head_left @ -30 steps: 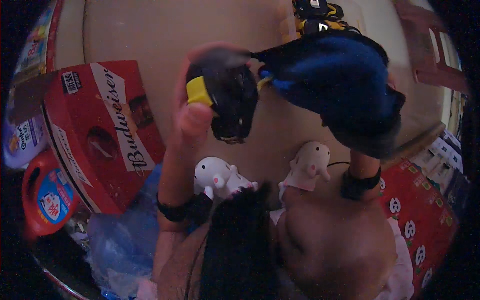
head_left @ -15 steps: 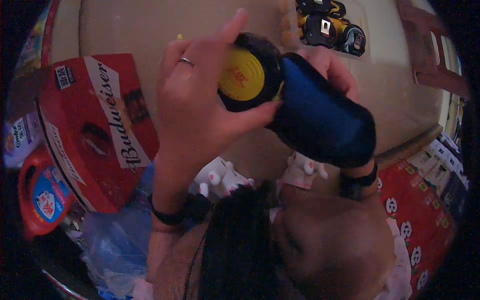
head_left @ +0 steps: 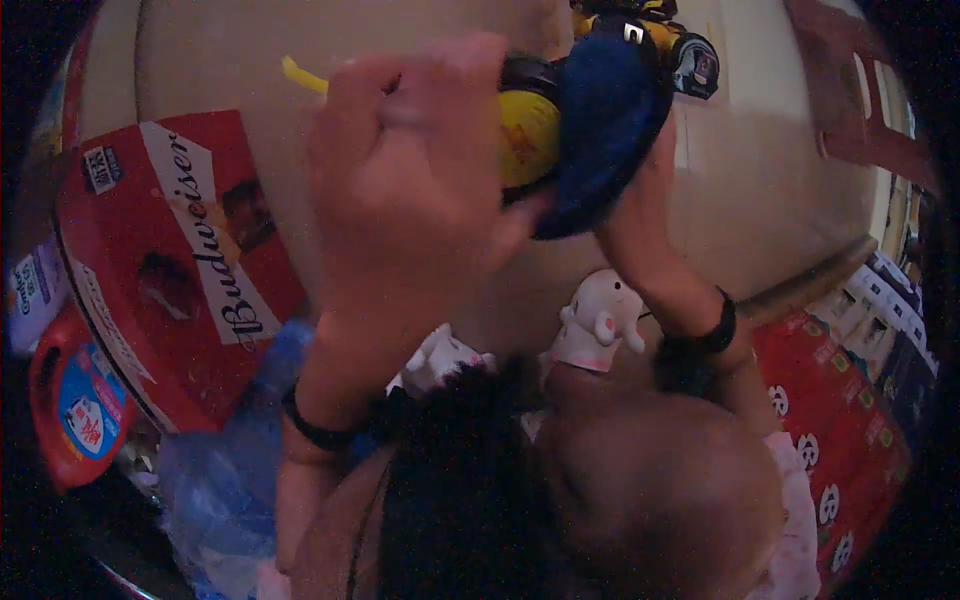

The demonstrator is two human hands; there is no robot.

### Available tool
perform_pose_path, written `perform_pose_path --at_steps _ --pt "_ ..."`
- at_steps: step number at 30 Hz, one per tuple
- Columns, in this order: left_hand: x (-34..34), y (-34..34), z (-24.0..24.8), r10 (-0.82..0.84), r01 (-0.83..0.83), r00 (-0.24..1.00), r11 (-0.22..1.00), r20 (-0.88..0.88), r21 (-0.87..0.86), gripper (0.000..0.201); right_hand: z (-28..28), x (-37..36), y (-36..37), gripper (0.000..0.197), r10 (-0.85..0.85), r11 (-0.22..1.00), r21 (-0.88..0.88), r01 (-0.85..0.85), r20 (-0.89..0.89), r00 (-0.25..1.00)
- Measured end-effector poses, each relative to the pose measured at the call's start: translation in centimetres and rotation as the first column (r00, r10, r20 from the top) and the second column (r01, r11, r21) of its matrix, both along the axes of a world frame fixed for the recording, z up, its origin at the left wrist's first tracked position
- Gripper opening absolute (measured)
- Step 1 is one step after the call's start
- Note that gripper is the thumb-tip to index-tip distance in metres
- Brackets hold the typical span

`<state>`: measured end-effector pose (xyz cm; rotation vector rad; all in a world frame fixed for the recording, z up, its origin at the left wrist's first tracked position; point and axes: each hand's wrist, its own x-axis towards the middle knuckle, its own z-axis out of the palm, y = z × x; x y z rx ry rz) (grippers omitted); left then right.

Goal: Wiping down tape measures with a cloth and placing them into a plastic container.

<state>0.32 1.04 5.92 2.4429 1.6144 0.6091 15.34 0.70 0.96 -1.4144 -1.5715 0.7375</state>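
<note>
My left hand [head_left: 405,170] grips a round black object with a raised yellow disc face [head_left: 527,138], partly hidden by my fingers. A thin yellow strip [head_left: 303,75] sticks out beyond that hand's far left side; what it belongs to is hidden. My right hand [head_left: 648,185] is behind a dark blue cloth pad with a black edge [head_left: 608,125], holding it up against the round object's right side. Its fingers are mostly hidden by the pad. Two small white toy figures [head_left: 598,310] [head_left: 450,352] are below my hands.
Several black-and-yellow objects [head_left: 690,65] are grouped at the far side on the tan surface [head_left: 760,150]. A red drinks carton [head_left: 185,270], a red detergent bottle [head_left: 80,400] and blue plastic film [head_left: 230,480] are at left. Red packaging [head_left: 840,410] is at right.
The blue pad has moved up and left and turned more upright, now covering part of the yellow disc. My right hand has moved up with it. The left hand has turned, showing more of its back.
</note>
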Motion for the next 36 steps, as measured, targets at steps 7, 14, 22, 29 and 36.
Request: perform_pose_path --at_steps 7,14,22,29,36 --pt "-1.2 0.7 -2.3 0.035 -0.036 0.974 0.999 0.224 0.001 0.068 0.6 -1.1 -0.5 0.028 -0.063 0.904 -0.399 -0.152 -0.476 0.877" --pt "-1.8 0.9 -3.7 -0.053 0.046 0.998 0.973 0.026 0.228 0.057 -0.3 -3.6 1.4 0.024 -0.04 0.961 -0.277 -0.015 -0.193 0.98" --pt "-2.2 -0.1 -4.0 0.099 -0.116 0.968 0.991 0.231 0.061 0.058 -2.1 -2.3 0.6 0.028 0.188 0.954 -0.206 -0.217 -0.151 0.97" --pt "-1.1 1.2 -4.0 0.034 -0.053 0.994 0.981 0.101 0.187 0.059 -0.2 -3.5 0.7 0.031 0.018 0.959 -0.254 -0.122 -0.376 0.926" --pt "0.1 0.6 -2.2 0.034 -0.035 0.997 0.999 0.076 0.009 0.065 -0.5 -3.7 1.4 0.032 -0.211 0.963 -0.252 0.093 -0.491 0.845"
